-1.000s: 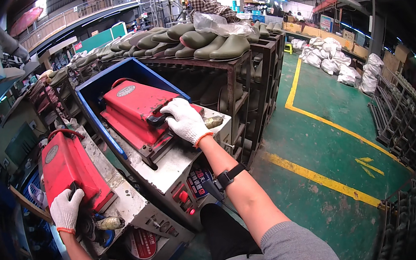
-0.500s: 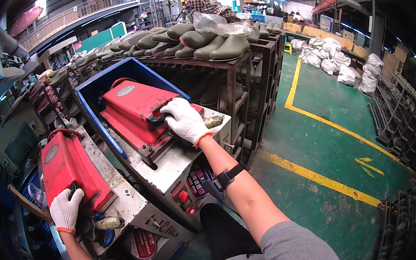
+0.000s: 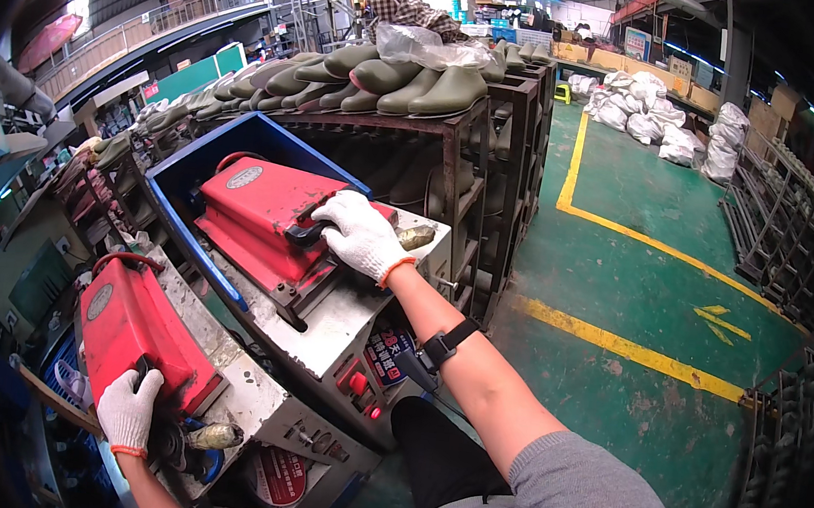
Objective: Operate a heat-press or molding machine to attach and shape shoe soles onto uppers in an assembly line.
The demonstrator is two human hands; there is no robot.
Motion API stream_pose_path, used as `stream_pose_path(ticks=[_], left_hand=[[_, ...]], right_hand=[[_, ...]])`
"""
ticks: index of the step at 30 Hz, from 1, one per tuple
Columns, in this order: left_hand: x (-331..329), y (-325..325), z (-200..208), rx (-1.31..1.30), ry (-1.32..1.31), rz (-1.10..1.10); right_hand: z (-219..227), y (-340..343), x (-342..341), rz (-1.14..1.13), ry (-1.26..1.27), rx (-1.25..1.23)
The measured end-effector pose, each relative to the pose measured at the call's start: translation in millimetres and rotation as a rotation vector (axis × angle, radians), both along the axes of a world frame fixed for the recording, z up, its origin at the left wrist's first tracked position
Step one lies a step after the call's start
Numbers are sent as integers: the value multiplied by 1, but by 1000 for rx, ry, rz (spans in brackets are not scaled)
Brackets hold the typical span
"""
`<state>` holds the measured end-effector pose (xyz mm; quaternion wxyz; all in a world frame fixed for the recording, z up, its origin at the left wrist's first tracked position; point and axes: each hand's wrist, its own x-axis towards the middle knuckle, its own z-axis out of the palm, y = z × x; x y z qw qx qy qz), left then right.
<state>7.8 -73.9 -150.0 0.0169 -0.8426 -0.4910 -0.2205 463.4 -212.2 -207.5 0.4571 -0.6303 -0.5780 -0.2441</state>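
Observation:
Two machines with red metal covers stand side by side in front of me. My right hand (image 3: pixel 362 236), in a white knit glove with an orange cuff, is closed round the black handle (image 3: pixel 305 236) of the right red cover (image 3: pixel 260 203). Gloved the same way, my left hand (image 3: pixel 127 411) grips the black handle (image 3: pixel 144 364) at the near end of the left red cover (image 3: pixel 131 321); its fingers partly hide that handle. Below the right cover, red buttons (image 3: pixel 358 383) show on the machine's front. A tape-wrapped knob (image 3: pixel 215 435) sticks out beside my left hand.
A blue bin (image 3: pixel 176 158) surrounds the back of the right machine. Behind it, a rusty rack (image 3: pixel 483 124) carries many olive-green rubber boots (image 3: pixel 450 92). White sacks (image 3: pixel 647 106) are piled on the green floor (image 3: pixel 621 275), marked with yellow lines. Metal racks (image 3: pixel 782 231) line the right side.

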Motion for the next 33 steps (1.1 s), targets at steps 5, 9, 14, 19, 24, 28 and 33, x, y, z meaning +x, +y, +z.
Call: stream_pose_path(ticks=[5,9,14,19,24,28,33], left_hand=[[-1,1,-1,-6,-10,1],[0,0,0,-16,-14,6],[0,0,-1,-5,-20,-1],[0,1,-2,9,10,15],[1,-1,-1,-4,3,14],[1,-5,-1,-8,-61,12],[1,-12,1,-49,-115,-29]], right_hand=[[0,0,0,2,-8,-1],[0,1,0,-2,-13,4],[0,0,0,3,-14,3],[2,-2,-1,11,21,-39],[3,-2,-1,11,12,-43],[2,0,-1,14,-2,2],[1,-1,0,14,19,-2]])
